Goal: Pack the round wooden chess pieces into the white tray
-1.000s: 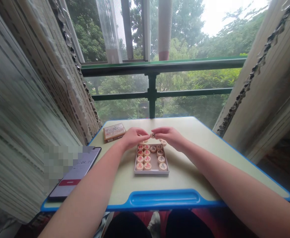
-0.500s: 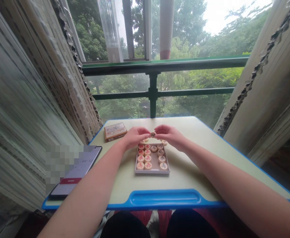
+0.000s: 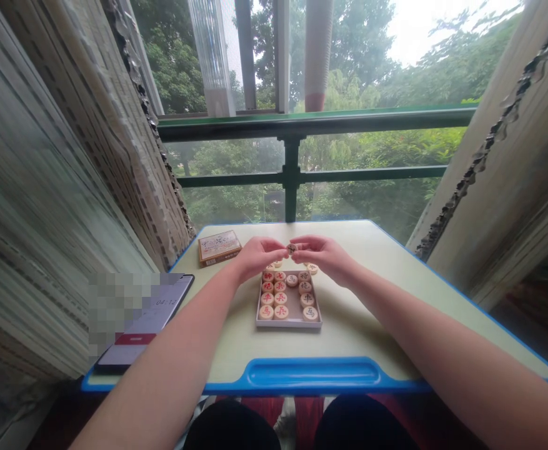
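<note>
A round wooden Chinese chess piece (image 3: pixel 292 249) with a dark character is held up between my two hands, above the far edge of a shallow box tray (image 3: pixel 288 324). My left hand (image 3: pixel 262 255) is closed, its fingertips at the piece's left side. My right hand (image 3: pixel 323 253) pinches it from the right, thumb below. In the tray, two columns of red-marked pieces (image 3: pixel 280 299) fill the left; several dark-marked pieces (image 3: pixel 307 300) line the right column, and one dark-marked piece (image 3: pixel 292 280) sits in the middle at the back. More pieces (image 3: pixel 312 268) lie behind the tray, partly hidden by my hands.
The pale folding table (image 3: pixel 372 337) has a blue rim and a blue front groove (image 3: pixel 313 373). A small printed box (image 3: pixel 219 247) lies at the back left. A phone (image 3: pixel 149 319) showing a timer rests at the left edge. Curtains (image 3: pixel 484 187) hang on both sides, with a green railing (image 3: pixel 315 128) ahead.
The held piece has risen slightly, and its face appears turned a little. My right fingers have closed in nearer to it. The pieces in the tray are as before; the view has shifted slightly.
</note>
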A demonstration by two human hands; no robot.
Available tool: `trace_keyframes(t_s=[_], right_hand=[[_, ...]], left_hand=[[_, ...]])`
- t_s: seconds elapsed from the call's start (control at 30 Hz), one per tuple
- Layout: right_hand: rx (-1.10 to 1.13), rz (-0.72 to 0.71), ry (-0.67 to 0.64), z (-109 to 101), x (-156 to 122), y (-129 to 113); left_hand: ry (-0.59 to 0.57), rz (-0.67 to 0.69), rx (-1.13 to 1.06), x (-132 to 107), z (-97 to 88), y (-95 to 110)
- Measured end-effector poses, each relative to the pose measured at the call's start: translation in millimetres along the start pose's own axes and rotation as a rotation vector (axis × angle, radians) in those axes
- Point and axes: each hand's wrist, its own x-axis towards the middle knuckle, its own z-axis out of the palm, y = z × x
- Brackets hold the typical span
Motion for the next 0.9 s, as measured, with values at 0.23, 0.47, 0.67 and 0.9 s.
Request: trace_keyframes(t_s=[0.23,0.47,0.67,0.9], right_hand=[[-0.332,-0.176,0.045,-2.6,0.8,6.9],[-0.732,-0.368,0.081,-4.6,0.2,4.5],[-0.787,-0.346,0.039,-1.7,-1.3,6.7],[-0.818,-0.355,0.000,-2.7,-5.1,-0.7]], left_hand=[[0.015,0.013,0.062,-0.9,-2.0,1.8],[-0.008,0.007,-0.028,-1.5,0.1,3.4],[0.007,-0.069,-0.073,0.1,-0.2,1.4],[-0.021,-0.068,-0.051,0.7,1.0,1.2]])
